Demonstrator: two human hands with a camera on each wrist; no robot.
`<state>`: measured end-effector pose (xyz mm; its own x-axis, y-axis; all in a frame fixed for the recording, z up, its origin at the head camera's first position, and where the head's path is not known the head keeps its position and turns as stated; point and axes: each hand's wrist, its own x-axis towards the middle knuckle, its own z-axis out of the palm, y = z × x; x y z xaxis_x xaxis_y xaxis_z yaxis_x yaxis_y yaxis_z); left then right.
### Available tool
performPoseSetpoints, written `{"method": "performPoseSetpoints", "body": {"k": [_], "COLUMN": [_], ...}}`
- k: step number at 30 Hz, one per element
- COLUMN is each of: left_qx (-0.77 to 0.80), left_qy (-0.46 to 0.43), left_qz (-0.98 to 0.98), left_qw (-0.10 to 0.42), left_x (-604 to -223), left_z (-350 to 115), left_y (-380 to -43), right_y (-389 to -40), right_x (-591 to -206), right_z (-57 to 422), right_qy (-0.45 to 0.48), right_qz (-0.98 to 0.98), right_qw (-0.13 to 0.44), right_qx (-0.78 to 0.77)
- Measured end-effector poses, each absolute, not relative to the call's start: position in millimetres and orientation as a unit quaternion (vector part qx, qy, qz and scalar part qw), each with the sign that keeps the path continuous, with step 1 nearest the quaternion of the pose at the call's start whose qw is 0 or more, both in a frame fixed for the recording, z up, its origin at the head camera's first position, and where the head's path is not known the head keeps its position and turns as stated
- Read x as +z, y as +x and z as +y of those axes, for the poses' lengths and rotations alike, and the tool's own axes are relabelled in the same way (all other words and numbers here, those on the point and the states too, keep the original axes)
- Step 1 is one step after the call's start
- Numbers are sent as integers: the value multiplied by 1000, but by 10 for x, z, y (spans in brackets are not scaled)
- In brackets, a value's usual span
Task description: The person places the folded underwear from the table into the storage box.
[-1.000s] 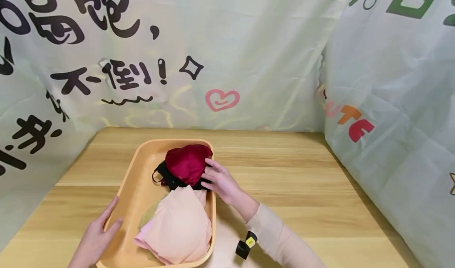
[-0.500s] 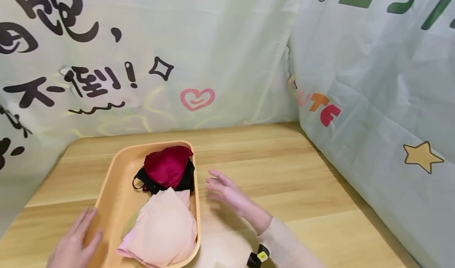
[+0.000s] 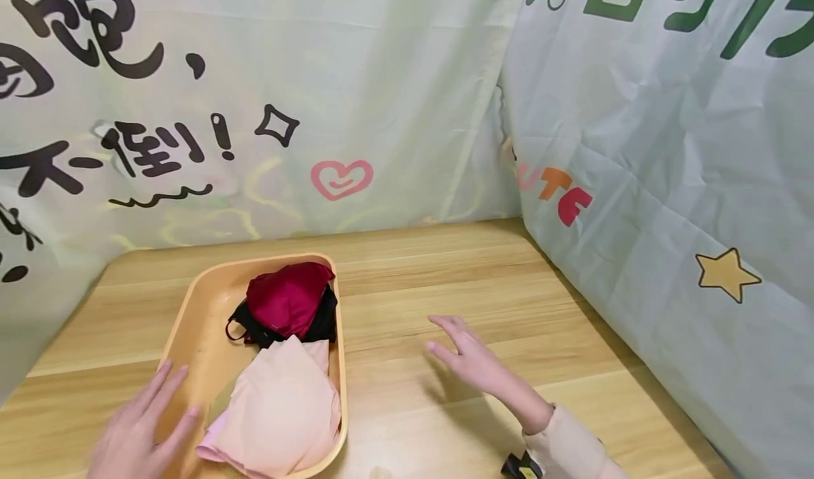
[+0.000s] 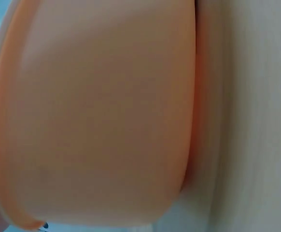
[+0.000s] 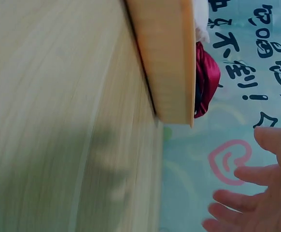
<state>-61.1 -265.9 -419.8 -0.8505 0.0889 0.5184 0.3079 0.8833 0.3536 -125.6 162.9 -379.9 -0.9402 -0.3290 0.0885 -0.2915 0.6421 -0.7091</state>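
An orange plastic tray point(image 3: 203, 316) stands on the table with folded, cup-shaped garments that look like bras along its right side. At its far end a dark red bra point(image 3: 286, 299) lies over a black bra point(image 3: 327, 318) with a strap loop sticking out. Nearer lies a pale pink bra point(image 3: 286, 408), with lilac and olive cloth peeking from under it. My left hand point(image 3: 133, 433) is at the tray's left rim, fingers extended and thumb over the inside. To the right of the tray, my right hand point(image 3: 477, 366) hovers above the table, fingers spread and holding nothing.
The wooden table point(image 3: 407, 295) is bounded behind by a printed cloth point(image 3: 394, 97) and on the right by another hanging cloth point(image 3: 636, 182). A black strap with a yellow tag point(image 3: 524, 466) is at the right sleeve.
My right hand has left the dark red bra and moved right, away from the tray. The head view has swung right. My left hand stays by the left rim, its fingers shifted.
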Motion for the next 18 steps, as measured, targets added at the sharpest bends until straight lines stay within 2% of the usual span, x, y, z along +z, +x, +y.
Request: {"method": "performPoseSetpoints", "body": {"k": [4,7,10,18], "left_qx": [-213,-190,-169,-98], "left_qy": [-149,-152,-118,-23], "left_qz": [-925,-932,-952,-987], "left_qw": [276,267,226,124], "left_x": [-4197,-4222,-4247,-4368], "left_z": [-2562,-2518,-2504,-2483], "left_y": [-660,-652,-602,-533], "right_y": [-1248,-1213,-1170,-1130], "right_x": [-3806,-3836,-3883,-4073], "right_z": [1687,1732,1764,1917], "right_qy": [-180,-197,-208,-164], "right_qz": [936,950,955,969], "right_qw": [-37,-52,-61,-73], "right_qx": [-300,-237,-200,-171]}}
